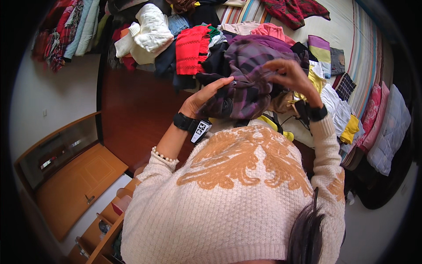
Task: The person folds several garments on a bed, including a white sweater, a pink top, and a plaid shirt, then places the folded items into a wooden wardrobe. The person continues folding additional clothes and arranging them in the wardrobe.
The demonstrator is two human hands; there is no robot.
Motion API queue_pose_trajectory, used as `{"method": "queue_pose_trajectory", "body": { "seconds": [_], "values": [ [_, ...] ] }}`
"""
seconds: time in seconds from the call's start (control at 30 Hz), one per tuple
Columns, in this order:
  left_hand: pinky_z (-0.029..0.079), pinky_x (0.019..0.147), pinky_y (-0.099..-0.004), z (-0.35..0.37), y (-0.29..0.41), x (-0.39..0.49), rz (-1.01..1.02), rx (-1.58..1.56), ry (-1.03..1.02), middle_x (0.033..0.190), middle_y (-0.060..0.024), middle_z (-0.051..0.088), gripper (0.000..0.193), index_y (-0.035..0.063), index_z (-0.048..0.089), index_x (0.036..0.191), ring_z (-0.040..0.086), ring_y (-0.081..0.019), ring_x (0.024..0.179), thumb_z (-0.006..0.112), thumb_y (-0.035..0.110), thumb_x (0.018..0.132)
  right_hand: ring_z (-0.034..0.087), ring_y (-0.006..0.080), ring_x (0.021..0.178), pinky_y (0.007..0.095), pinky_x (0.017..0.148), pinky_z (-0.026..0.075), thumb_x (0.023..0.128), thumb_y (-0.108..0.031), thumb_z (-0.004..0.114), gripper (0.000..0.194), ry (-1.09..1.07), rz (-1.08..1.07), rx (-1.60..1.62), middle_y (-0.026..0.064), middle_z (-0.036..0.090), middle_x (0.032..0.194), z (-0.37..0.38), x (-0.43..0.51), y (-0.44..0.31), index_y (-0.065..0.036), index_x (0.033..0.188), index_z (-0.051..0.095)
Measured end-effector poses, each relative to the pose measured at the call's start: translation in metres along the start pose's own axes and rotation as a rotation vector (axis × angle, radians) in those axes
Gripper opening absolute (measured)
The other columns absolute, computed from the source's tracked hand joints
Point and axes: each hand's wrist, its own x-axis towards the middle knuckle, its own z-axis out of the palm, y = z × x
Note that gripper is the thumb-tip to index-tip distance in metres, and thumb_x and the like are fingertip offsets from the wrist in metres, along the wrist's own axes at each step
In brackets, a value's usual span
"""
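Observation:
A purple and black plaid garment (250,95) with a small zipper pull lies bunched in front of my body. My left hand (207,94) grips its left side, the thumb on top near the zipper pull and the other fingers hidden beneath the cloth. Over the garment's right side is my right hand (290,74), its fingers bent and apart; whether the fingertips touch the cloth is unclear. A red knitted scarf (191,49) with fringe is to the left of the plaid garment, and a purple garment (263,41) lies just behind it.
Piled clothes surround the work spot, among them a white knit sweater (153,36) and a yellow cloth (350,130). A striped bedsheet (356,66) runs along the right, with a clear plastic-wrapped item (390,132) at its edge. Clothes hang at upper left; a wooden door (82,184) is lower left.

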Motion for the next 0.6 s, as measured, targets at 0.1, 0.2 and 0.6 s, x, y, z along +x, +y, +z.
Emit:
{"method": "queue_pose_trajectory", "body": {
  "seconds": [0.1,0.2,0.6],
  "values": [
    [0.049,0.088,-0.0267,-0.002,0.001,0.001,-0.029,-0.118,0.022,0.114,-0.0059,0.062,0.034,0.0009,0.052,0.123,0.061,-0.0124,0.098,0.042,0.021,0.097,0.055,0.0235,0.110,0.0344,0.094,0.042,0.070,-0.008,0.072,0.041,-0.022,-0.229,-0.046,0.0096,0.060,0.116,0.028,-0.013,0.000,-0.006,0.110,0.062],
    [0.051,0.083,-0.0264,-0.002,0.001,0.004,-0.066,-0.123,0.073,0.111,-0.0066,0.062,0.034,0.0000,0.053,0.120,0.062,-0.0118,0.094,0.047,0.021,0.094,0.052,0.0246,0.113,0.0345,0.098,0.039,0.072,-0.009,0.071,0.044,0.018,-0.129,0.050,0.0109,0.058,0.117,0.046,-0.016,0.002,-0.005,0.114,0.060],
    [0.051,0.063,-0.0231,-0.009,-0.001,0.030,0.279,0.253,0.339,0.079,-0.0002,0.052,0.016,0.0078,0.046,0.081,0.055,-0.0078,0.068,0.057,0.001,0.073,0.063,0.0220,0.081,0.0311,0.072,0.047,0.079,-0.012,0.065,0.024,0.378,-0.016,-0.063,0.0117,0.063,0.086,0.081,-0.019,-0.009,-0.002,0.101,0.061]
  ]
}}
